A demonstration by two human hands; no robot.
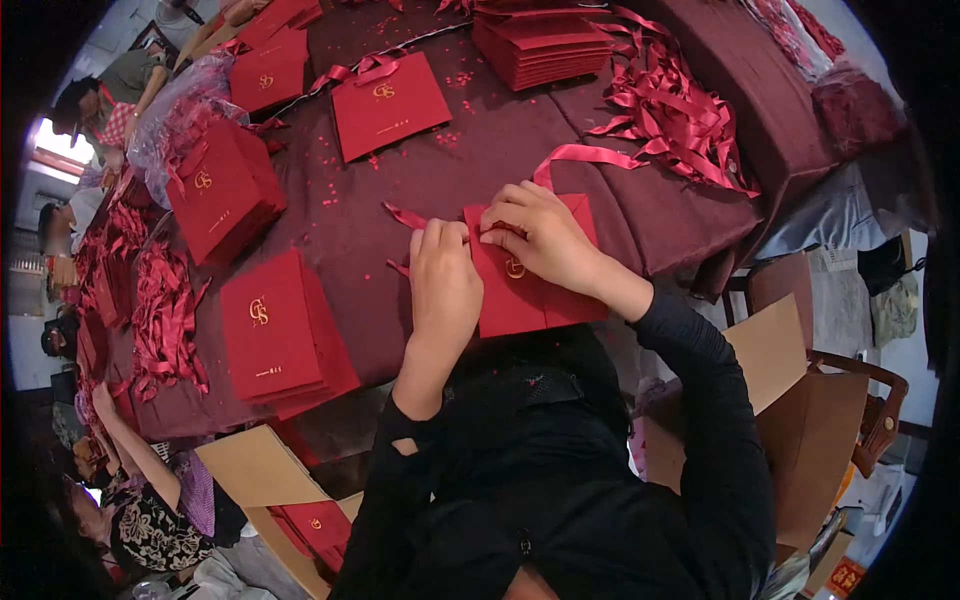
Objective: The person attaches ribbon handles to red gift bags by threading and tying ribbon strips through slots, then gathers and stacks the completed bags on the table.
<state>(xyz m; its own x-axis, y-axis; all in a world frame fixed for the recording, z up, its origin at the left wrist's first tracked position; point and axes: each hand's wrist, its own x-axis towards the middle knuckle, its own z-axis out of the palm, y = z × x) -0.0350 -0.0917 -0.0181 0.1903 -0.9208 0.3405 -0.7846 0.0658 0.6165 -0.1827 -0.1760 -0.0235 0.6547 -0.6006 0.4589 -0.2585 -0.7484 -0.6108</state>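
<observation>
A red paper gift bag [530,308] with a gold emblem lies flat at the table's front edge, partly covered by my hands. At its upper left edge, my left hand [443,275] is closed in a pinch on a red satin ribbon [404,216], whose loose end sticks out to the left. My right hand [545,235] rests over the bag's upper part, thumb and fingertips pinched together on the ribbon close to the left fingertips. A further length of ribbon [590,154] runs from behind the right hand toward a ribbon heap. The exact grip points are hidden by the fingers.
Dark red cloth [380,220] covers the table. Stacked red bags [275,325] stand at left, and one ribboned bag [390,105] lies farther back. A ribbon heap [680,120] is at right. Open cardboard boxes [265,465] flank me. A co-worker [155,515] sits at lower left.
</observation>
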